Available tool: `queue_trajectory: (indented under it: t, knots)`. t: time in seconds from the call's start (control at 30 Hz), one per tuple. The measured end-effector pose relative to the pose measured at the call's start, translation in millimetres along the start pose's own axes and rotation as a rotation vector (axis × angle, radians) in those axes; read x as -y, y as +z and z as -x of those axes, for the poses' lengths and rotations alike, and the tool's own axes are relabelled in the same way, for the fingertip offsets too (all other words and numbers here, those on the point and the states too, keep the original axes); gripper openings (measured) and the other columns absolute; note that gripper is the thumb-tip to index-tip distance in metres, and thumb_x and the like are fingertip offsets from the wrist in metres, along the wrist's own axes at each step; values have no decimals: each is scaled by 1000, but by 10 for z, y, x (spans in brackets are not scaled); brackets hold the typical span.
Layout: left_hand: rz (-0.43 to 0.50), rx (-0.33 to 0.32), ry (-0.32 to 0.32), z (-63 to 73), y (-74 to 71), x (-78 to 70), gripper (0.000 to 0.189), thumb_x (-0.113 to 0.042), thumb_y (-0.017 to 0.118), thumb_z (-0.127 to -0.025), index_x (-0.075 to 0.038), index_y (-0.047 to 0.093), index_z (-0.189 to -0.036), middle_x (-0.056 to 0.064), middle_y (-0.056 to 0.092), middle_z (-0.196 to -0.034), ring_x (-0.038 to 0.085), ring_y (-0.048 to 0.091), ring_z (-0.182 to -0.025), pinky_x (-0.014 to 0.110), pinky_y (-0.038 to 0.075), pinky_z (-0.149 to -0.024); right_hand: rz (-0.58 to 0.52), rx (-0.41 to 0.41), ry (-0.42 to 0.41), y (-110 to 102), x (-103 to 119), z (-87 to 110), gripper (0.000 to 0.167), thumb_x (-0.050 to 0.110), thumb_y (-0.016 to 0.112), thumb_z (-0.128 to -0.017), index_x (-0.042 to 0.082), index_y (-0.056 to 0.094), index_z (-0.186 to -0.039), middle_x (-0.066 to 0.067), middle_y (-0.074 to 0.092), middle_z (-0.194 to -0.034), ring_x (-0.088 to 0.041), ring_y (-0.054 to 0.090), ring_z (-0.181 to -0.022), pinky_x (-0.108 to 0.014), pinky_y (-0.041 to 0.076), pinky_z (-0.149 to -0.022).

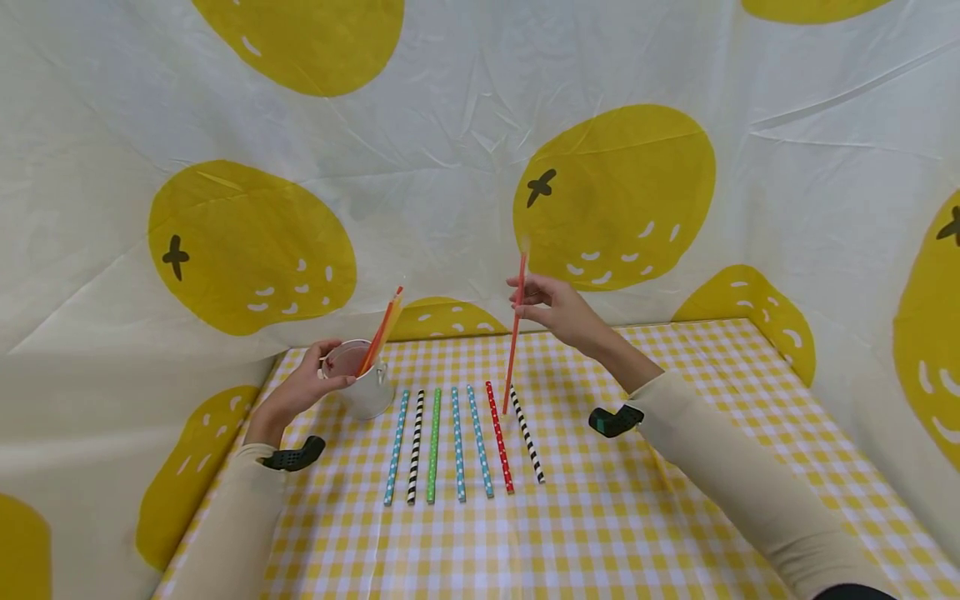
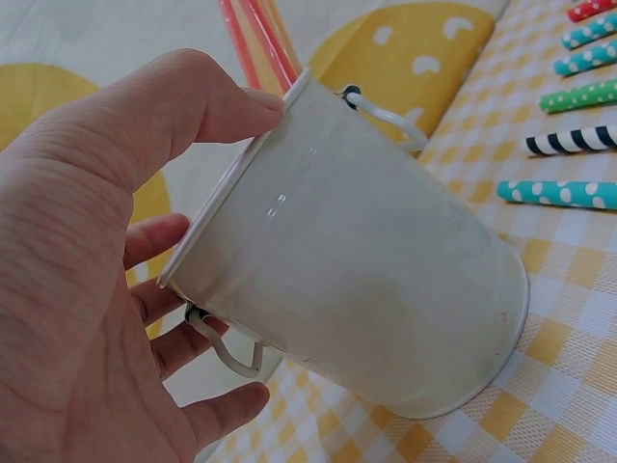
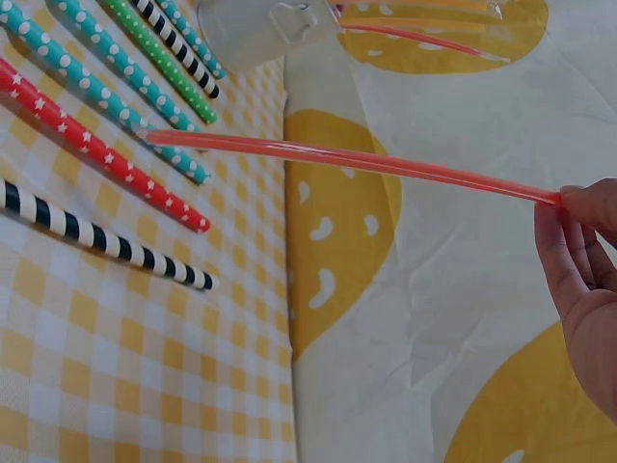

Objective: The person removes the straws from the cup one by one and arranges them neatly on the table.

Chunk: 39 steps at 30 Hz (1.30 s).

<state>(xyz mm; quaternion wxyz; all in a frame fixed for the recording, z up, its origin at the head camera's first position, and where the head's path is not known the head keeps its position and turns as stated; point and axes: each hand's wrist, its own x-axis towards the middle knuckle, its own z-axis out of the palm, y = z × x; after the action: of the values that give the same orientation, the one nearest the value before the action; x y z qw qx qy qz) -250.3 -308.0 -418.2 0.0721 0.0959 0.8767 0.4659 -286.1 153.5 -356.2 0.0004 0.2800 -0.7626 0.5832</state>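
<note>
My left hand (image 1: 302,385) grips a small white metal bucket (image 2: 357,251) by its rim, thumb on the near side and fingers spread around the far side. The bucket has small side handles and tilts a little on the cloth. Red and orange straws (image 1: 383,333) lean out of its mouth; their lower ends are hidden inside. With thumb and fingertips, my right hand (image 1: 558,310) pinches a long translucent red straw (image 3: 357,159) with a clear tip. It hangs nearly upright in the head view, its low end over the right part of a row of patterned paper straws.
Several paper straws lie side by side on a yellow-checked tablecloth (image 1: 600,517): blue dotted (image 1: 396,450), black-striped (image 1: 527,433), green (image 1: 434,446) and red (image 1: 499,437). A white backdrop with yellow fruit shapes (image 1: 435,208) rises behind the table's far edge.
</note>
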Motion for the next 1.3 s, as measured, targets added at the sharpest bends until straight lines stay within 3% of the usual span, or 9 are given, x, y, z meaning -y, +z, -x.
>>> queue_trajectory:
  t: [0.1, 0.27, 0.4, 0.63, 0.87, 1.1, 1.3]
  knots:
    - [-7, 0, -2, -9, 0, 12, 85, -23, 69, -98, -5, 13, -160, 24, 19, -158, 44, 29, -138, 60, 35, -107, -15, 25, 24, -46, -25, 46, 36, 3, 63, -100, 3, 59, -136, -16, 62, -121, -32, 62, -108, -33, 55, -89]
    - [-12, -4, 0, -25, -7, 39, 84, -21, 68, -99, -4, 13, -159, 25, 18, -158, 45, 29, -138, 60, 34, -107, -81, 72, 64, -129, -34, 111, 36, 4, 57, -103, 2, 55, -139, -18, 55, -120, -33, 66, -104, -46, 57, -88]
    - [-10, -3, 3, -26, -3, 33, 84, -22, 69, -98, -4, 14, -159, 25, 19, -157, 44, 30, -137, 60, 34, -106, -94, 70, 97, -191, -27, 165, 36, 3, 53, -105, 1, 51, -141, -16, 52, -124, -35, 66, -107, -46, 58, -85]
    - [-13, 4, 3, -10, -11, 16, 85, -29, 71, -97, -6, 17, -158, 22, 22, -157, 41, 32, -136, 57, 36, -105, -72, 26, 177, -289, -62, 287, 52, -1, 49, -106, 3, 35, -156, -19, 48, -124, -40, 60, -117, -46, 57, -89]
    - [-6, 6, -1, 4, -1, -22, 85, -24, 70, -98, -5, 14, -159, 24, 18, -159, 44, 28, -140, 63, 30, -109, -46, 42, 204, -433, -145, 418, 66, -8, 56, -100, 0, 27, -159, -22, 48, -127, -16, 64, -106, -39, 56, -92]
    - [0, 13, -6, 66, 11, -190, 80, -15, 66, -99, 3, 13, -157, 30, 14, -158, 49, 24, -140, 65, 28, -110, 1, 36, 228, -665, -218, 543, 57, 2, 58, -103, -1, 36, -155, -27, 53, -122, -10, 67, -103, -30, 55, -91]
    - [-14, 6, 1, 24, 9, -68, 83, -21, 68, -99, -2, 13, -159, 25, 16, -159, 46, 27, -140, 64, 30, -109, 6, 15, 241, -843, -238, 630, 33, 3, 53, -105, -8, 49, -136, -25, 51, -131, -11, 68, -105, -38, 56, -92]
